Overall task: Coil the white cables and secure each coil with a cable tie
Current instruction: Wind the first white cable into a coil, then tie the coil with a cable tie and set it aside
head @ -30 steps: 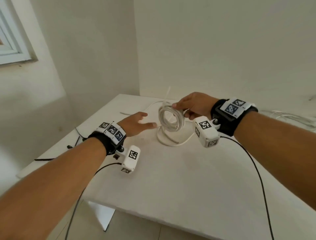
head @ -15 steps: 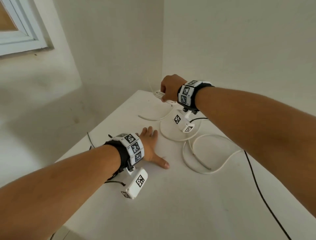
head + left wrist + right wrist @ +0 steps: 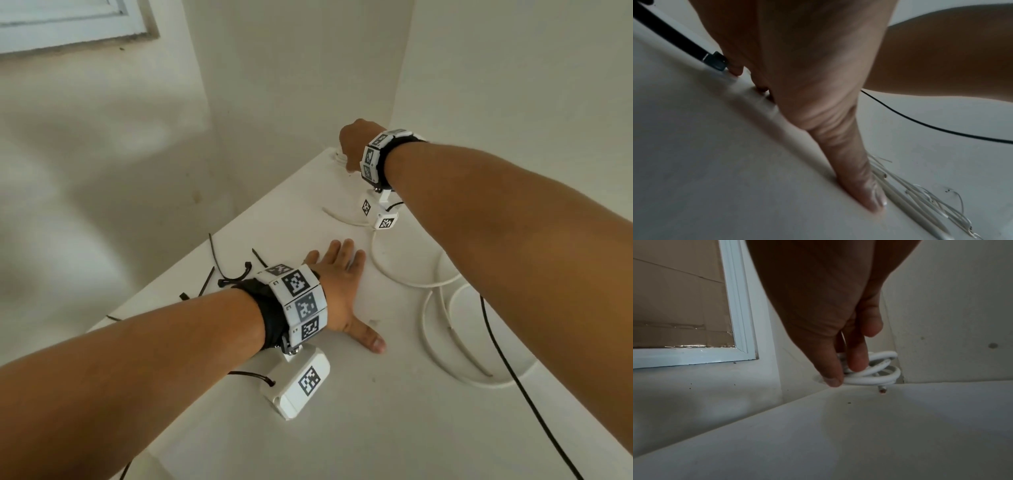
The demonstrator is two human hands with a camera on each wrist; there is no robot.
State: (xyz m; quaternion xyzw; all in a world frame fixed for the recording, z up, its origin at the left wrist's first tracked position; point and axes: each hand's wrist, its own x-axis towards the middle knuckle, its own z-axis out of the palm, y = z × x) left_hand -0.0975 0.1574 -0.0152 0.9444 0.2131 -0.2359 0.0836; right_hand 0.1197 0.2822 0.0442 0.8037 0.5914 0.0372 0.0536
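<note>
Both hands differ: left hand (image 3: 337,291) flat, right hand (image 3: 840,344) pinching coil (image 3: 873,371).

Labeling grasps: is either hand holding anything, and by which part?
Right hand pinches the coil by its near-side loops, thumb and fingers, at the table's far corner. Left hand holds nothing; it lies flat on the table.

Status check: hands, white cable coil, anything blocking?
Left hand flat on white table. Right hand has a grip on coiled white cable at far corner. Loose white cable and black cable ties nearby; nothing blocking.
</note>
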